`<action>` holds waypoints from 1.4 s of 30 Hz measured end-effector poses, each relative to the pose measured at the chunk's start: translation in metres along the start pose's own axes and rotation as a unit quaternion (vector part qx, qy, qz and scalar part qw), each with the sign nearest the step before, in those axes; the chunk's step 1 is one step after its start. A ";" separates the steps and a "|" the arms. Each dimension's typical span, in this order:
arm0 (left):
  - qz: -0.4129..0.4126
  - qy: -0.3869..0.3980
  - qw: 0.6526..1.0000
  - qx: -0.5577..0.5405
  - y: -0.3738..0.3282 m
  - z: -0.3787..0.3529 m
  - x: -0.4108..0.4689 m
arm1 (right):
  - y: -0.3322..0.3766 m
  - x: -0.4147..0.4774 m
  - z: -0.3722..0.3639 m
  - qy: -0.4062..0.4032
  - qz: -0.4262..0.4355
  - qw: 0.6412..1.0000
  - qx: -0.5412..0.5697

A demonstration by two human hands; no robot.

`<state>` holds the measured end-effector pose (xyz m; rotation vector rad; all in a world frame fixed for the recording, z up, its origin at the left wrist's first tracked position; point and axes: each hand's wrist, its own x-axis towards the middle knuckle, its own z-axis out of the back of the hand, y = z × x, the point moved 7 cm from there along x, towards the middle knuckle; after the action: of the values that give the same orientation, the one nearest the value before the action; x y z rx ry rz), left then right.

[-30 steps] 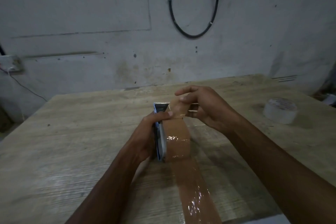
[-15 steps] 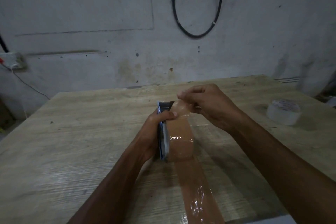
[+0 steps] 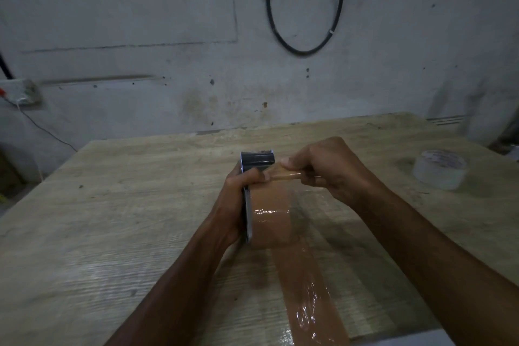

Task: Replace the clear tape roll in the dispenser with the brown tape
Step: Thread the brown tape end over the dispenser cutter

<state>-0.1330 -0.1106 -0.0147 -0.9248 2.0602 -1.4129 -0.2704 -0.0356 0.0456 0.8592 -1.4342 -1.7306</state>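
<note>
The brown tape roll (image 3: 271, 219) sits mounted in the tape dispenser (image 3: 257, 159), which stands on edge at the middle of the wooden table (image 3: 112, 205). My left hand (image 3: 236, 199) grips the dispenser's left side, thumb resting over the top of the roll. My right hand (image 3: 323, 167) pinches the free end of the brown tape (image 3: 286, 175) just right of the dispenser's dark head. The clear tape roll (image 3: 441, 168) lies flat on the table far to the right, apart from both hands.
A long strip of brown tape (image 3: 309, 303) is stuck along the table from the dispenser toward the near edge. A black cable loop (image 3: 303, 50) hangs on the wall behind. A wall socket (image 3: 19, 91) with a wire is at the far left.
My right hand has drawn the brown tape end off the dispenser head toward the right and rolled it between the fingers. The left hand keeps its hold on the dispenser.
</note>
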 end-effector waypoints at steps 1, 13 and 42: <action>-0.003 0.001 1.000 0.002 -0.001 0.000 0.000 | -0.002 0.000 0.000 -0.001 -0.012 1.000 0.011; -0.017 -0.027 0.999 0.035 -0.003 0.003 0.000 | -0.012 0.003 -0.001 -0.007 -0.003 1.000 -0.012; -0.060 -0.014 0.996 0.059 -0.009 -0.001 -0.003 | 0.015 -0.006 0.001 -0.065 0.274 0.949 -0.141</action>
<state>-0.1293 -0.1095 -0.0059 -1.0263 1.9060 -1.5579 -0.2662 -0.0317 0.0612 0.1659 -1.3052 -1.5213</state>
